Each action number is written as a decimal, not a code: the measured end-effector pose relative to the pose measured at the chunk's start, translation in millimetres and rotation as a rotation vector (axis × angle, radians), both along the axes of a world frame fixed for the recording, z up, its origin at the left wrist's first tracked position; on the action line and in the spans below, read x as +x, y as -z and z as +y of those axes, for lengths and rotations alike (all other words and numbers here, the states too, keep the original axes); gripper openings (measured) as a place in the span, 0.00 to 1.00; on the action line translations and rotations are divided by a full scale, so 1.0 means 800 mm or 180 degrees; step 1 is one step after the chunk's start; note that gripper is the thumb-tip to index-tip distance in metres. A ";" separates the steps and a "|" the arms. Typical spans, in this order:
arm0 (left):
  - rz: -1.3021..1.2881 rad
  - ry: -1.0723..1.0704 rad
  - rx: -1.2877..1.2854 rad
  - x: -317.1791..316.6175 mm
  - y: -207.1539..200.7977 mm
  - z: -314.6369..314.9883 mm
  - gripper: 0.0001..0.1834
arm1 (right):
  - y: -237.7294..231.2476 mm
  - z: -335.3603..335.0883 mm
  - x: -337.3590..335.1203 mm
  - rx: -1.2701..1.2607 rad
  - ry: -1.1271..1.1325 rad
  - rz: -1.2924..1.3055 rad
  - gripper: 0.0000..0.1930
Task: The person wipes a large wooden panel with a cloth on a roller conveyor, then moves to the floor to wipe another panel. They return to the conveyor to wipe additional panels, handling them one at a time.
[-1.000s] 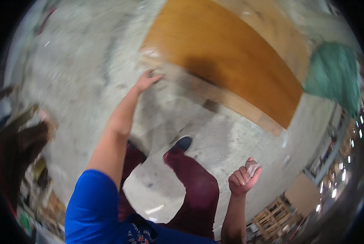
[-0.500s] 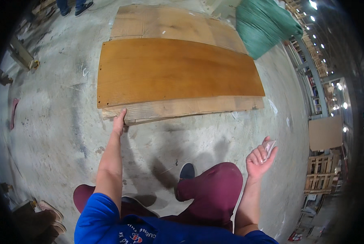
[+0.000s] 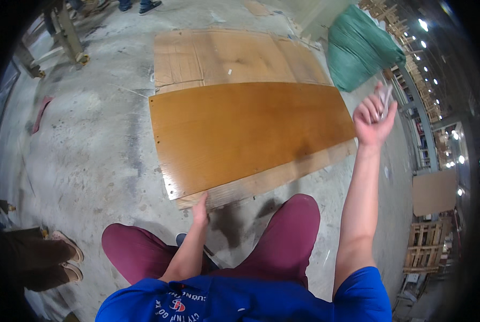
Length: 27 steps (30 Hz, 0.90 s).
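Observation:
A large glossy brown wooden panel (image 3: 245, 131) lies on paler boards (image 3: 224, 53) on the concrete floor. My left hand (image 3: 200, 206) reaches down and grips the near edge of the pale board under the panel's near left corner. My right hand (image 3: 374, 118) is raised over the panel's right end, fingers closed around a small pale crumpled object (image 3: 385, 94), maybe paper or cloth. My knees in maroon trousers (image 3: 283, 236) are bent just before the panel.
A green bundle (image 3: 358, 45) lies at the far right. Another person's shoes (image 3: 65, 255) stand at my left. Feet of others (image 3: 138, 5) show at the top. Wooden pallets (image 3: 425, 252) stack at the right. A timber post (image 3: 68, 32) lies far left.
The view has swung so the panel is closer and centred. My left hand stays on the board's near edge. My right hand has risen from beside my knee to over the panel's right end.

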<state>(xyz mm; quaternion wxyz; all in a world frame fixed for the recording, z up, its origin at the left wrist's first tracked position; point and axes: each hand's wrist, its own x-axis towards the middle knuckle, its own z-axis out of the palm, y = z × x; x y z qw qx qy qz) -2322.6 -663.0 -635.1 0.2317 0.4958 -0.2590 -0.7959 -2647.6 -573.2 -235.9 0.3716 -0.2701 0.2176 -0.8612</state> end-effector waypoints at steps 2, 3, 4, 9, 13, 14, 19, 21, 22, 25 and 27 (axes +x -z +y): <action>-0.0021 -0.0315 0.0118 0.039 0.003 -0.032 0.29 | -0.005 -0.048 -0.005 -0.0127 -0.0317 -0.0018 0.30; -0.0068 -0.0490 -0.0117 0.060 0.007 -0.059 0.29 | -0.006 -0.077 -0.004 -0.0176 -0.0468 -0.0033 0.30; -0.0431 -0.0596 -0.0186 0.064 -0.007 -0.074 0.29 | 0.009 -0.087 -0.009 -0.0143 -0.0540 -0.0039 0.31; -0.0618 -0.0914 -0.0759 0.081 -0.009 -0.119 0.33 | 0.069 -0.141 -0.026 0.0278 -0.0810 -0.0313 0.30; -0.0604 -0.1071 -0.0639 0.076 0.011 -0.117 0.34 | 0.146 -0.203 -0.009 0.0891 -0.1100 -0.0575 0.26; -0.0576 -0.0947 -0.0603 0.079 0.014 -0.115 0.34 | 0.168 -0.216 -0.004 0.0944 -0.1403 -0.0678 0.25; -0.2367 0.0415 -0.0627 0.131 -0.002 -0.130 0.38 | 0.265 -0.291 0.055 0.1245 -0.2274 -0.1015 0.19; -0.3432 0.2069 -0.1149 0.095 -0.045 -0.141 0.35 | 0.318 -0.301 0.060 0.1632 -0.2036 -0.0903 0.18; -0.3468 0.2747 -0.1498 0.081 -0.075 -0.149 0.33 | 0.336 -0.308 0.066 0.1862 -0.1907 -0.0756 0.17; -0.3352 0.0906 -0.2273 -0.002 -0.175 -0.188 0.23 | 0.371 -0.331 0.098 0.2129 -0.1662 -0.0055 0.14; -0.3049 0.0317 -0.3603 -0.043 -0.180 -0.193 0.15 | 0.376 -0.356 0.130 0.2175 -0.1589 0.0568 0.13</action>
